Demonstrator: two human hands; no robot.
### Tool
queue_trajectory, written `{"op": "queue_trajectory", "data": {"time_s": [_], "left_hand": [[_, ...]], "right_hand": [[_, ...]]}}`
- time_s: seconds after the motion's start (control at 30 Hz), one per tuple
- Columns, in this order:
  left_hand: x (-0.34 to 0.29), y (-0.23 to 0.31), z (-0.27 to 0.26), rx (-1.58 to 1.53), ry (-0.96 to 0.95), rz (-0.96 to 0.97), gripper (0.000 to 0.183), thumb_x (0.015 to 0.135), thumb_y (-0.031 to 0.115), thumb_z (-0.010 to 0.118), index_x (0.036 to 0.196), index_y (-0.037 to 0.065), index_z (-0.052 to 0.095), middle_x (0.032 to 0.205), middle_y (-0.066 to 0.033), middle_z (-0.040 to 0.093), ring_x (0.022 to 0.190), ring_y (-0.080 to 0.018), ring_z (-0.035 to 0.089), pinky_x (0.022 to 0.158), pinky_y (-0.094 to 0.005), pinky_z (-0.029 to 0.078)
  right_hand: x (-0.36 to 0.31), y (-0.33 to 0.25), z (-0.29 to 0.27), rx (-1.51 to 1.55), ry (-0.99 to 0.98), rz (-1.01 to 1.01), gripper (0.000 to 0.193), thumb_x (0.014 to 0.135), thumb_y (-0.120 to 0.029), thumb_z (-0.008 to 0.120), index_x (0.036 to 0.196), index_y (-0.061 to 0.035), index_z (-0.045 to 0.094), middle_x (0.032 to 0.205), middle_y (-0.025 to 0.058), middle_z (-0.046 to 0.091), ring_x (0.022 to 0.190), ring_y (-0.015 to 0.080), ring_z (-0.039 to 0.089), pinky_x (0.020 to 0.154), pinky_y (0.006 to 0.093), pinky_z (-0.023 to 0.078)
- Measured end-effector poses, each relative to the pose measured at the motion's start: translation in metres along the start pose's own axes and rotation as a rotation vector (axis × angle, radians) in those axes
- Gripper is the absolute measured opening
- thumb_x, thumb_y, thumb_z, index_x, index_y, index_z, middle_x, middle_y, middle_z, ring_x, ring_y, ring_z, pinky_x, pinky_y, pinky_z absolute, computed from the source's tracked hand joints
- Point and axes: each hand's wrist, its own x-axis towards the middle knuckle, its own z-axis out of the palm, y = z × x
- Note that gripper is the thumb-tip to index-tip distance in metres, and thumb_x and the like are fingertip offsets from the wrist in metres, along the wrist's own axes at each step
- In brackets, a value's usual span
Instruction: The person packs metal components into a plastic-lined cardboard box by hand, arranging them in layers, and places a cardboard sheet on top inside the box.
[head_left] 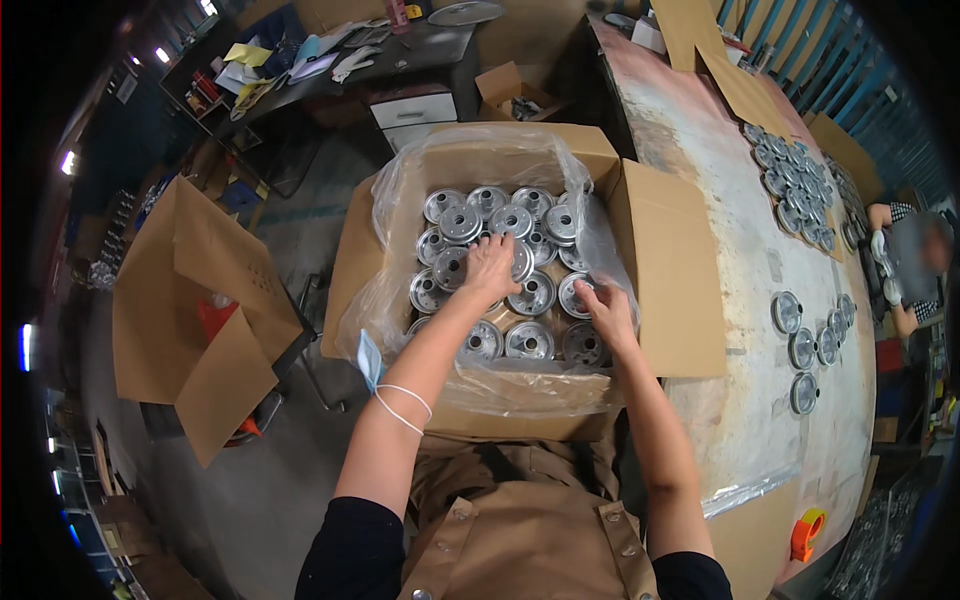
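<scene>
The long, worn counter (745, 430) runs down the right side, close beside the open carton (675, 268), which probably makes reaching between the two easy. The carton's flaps are spread outward, leaving its mouth clear for both arms. A clear plastic liner (398, 218) drapes over its walls, likely to shield the round metal parts (530, 341) inside from rubbing and dust. The left hand (491, 264) reaches over the middle, fingers spread and half bent against the upper parts; whether its grip has hold of one I cannot tell. The right hand (610, 310) is loosely curled near the right wall, thumb at a part's rim, fingertips hidden, so that grip is unclear too. The parts lie flat in near rows, some stacked on others, presumably for stability. A blue mask (369, 358) hangs by the left forearm, perhaps to be handy later
</scene>
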Motion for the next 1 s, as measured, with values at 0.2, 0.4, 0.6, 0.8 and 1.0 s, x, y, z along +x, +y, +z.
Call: {"op": "queue_trajectory", "data": {"time_s": [0.2,0.4,0.6,0.8,1.0], "left_hand": [[0.007,-0.005,0.019,-0.03,-0.103,-0.073,0.097,0.058,0.036,0.09,0.138,0.006,0.044,0.128,-0.0154,0.055,0.122,-0.0323,0.052,0.103,-0.0456,0.043],[-0.005,-0.009,0.014,-0.042,-0.054,-0.023,0.097,0.062,0.037,0.089,0.141,0.006,0.043,0.139,-0.016,0.048,0.128,-0.0335,0.047,0.105,-0.0463,0.041],[-0.056,0.059,-0.026,-0.394,-0.11,0.129,0.065,0.086,0.039,0.07,0.134,-0.001,0.052,0.141,-0.0215,0.049,0.128,-0.0371,0.048,0.106,-0.0455,0.041],[-0.105,0.115,0.02,-0.631,0.121,0.274,0.064,0.087,0.034,0.067,0.135,-0.004,0.049,0.137,-0.0256,0.051,0.125,-0.0394,0.051,0.105,-0.0441,0.042],[-0.11,0.119,0.019,-0.501,0.13,0.416,0.065,0.085,0.034,0.069,0.138,0.003,0.048,0.139,-0.0217,0.05,0.129,-0.0361,0.048,0.106,-0.0466,0.041]], "right_hand": [[-0.004,0.005,-0.001,-0.164,-0.015,-0.029,0.053,0.09,-0.042,0.07,0.108,0.0075,0.066,0.081,0.0134,0.07,0.073,0.0159,0.063,0.069,0.0328,0.051],[-0.002,-0.006,0.001,-0.279,-0.065,0.004,0.049,0.091,-0.039,0.069,0.106,0.0073,0.068,0.087,0.0138,0.071,0.079,0.0171,0.066,0.072,0.0313,0.051],[0.003,0.023,-0.013,-0.323,0.118,-0.087,0.042,0.093,-0.027,0.068,0.116,0.0069,0.063,0.1,0.0172,0.072,0.085,0.0202,0.068,0.075,0.0318,0.053],[-0.017,-0.021,-0.005,0.078,0.184,-0.095,0.033,0.095,-0.011,0.064,0.123,0.0049,0.057,0.106,0.0147,0.07,0.088,0.0155,0.067,0.074,0.028,0.055],[-0.068,-0.049,-0.035,0.08,0.159,-0.279,0.02,0.093,-0.008,0.067,0.109,0.0035,0.068,0.09,0.0082,0.072,0.078,0.0128,0.068,0.071,0.026,0.055]]}}
